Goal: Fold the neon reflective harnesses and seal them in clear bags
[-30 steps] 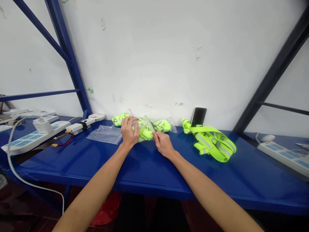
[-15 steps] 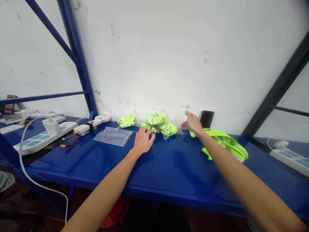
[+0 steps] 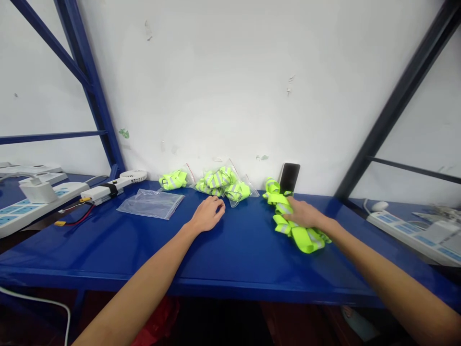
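Note:
My right hand lies over a loose neon-yellow reflective vest with silver stripes, gripping it into a bunched heap on the blue metal table. My left hand rests on the tabletop with curled fingers, holding nothing. Just beyond it lie several neon-yellow vests sealed in clear zip bags. A flat, empty-looking clear plastic bag lies further left.
A black phone leans against the white wall behind the vest. To the left are a white fan device, red-and-black wires and a white power strip. Another power strip sits at the right, beyond a dark upright post.
My right hand has come down from beside the phone onto the loose vest, which is now bunched up and shifted nearer. My left hand stays close to the bagged vests.

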Demonstrator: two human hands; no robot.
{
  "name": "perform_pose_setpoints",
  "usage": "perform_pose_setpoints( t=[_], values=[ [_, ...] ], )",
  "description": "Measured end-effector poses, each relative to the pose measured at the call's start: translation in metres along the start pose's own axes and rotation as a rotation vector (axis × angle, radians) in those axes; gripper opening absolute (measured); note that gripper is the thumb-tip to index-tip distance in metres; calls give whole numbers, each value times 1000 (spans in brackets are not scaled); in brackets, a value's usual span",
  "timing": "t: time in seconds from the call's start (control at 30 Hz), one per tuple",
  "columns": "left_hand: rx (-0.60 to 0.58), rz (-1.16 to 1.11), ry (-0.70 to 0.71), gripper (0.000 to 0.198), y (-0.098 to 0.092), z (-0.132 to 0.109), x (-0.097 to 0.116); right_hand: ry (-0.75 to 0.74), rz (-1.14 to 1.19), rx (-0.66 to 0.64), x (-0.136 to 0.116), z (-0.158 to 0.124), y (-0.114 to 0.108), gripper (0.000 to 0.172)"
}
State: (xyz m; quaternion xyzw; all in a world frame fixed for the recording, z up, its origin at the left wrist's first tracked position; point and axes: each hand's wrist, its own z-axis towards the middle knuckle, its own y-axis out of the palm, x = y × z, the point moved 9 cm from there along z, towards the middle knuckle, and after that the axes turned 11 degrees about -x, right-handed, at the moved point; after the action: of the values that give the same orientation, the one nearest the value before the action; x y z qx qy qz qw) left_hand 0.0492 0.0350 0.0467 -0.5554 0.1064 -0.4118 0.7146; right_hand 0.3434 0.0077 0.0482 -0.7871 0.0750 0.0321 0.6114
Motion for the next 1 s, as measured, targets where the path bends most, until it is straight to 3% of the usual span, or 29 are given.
perform_pose_setpoints(
  t=[0.07, 0.17, 0.27, 0.33, 0.47, 0.63, 0.83, 0.9, 1.0],
  values=[
    [13, -50, 11, 30, -3, -1, 5, -234, 62, -19, -41, -13, -1, 53],
    [54, -138, -3, 32, -9, -2, 2, -509, 231, -49, -91, -38, -21, 51],
    [85, -299, -36, 32, -10, -1, -14, -699, 487, -91, -124, -57, -49, 33],
    [72, -550, -60, 30, -3, 1, -27, -755, 615, -123, -137, -55, -58, 27],
    [11, -1026, -150, 40, 16, 4, -40, -726, 947, -60, -140, -17, -51, 28],
    [-3, -1402, -313, 60, 20, -3, -45, -604, 1474, -89, -133, 38, -5, 25],
    [-33, -1518, -328, 83, 10, -8, -43, -620, 1663, -19, -132, 30, 6, 28],
    [-101, -1586, -326, 81, 16, -7, -38, -682, 1670, -71, -137, 23, 6, 24],
    [-280, -1738, -266, 62, 25, -6, -27, -804, 1613, -244, -151, 11, 9, 17]
  ],
)
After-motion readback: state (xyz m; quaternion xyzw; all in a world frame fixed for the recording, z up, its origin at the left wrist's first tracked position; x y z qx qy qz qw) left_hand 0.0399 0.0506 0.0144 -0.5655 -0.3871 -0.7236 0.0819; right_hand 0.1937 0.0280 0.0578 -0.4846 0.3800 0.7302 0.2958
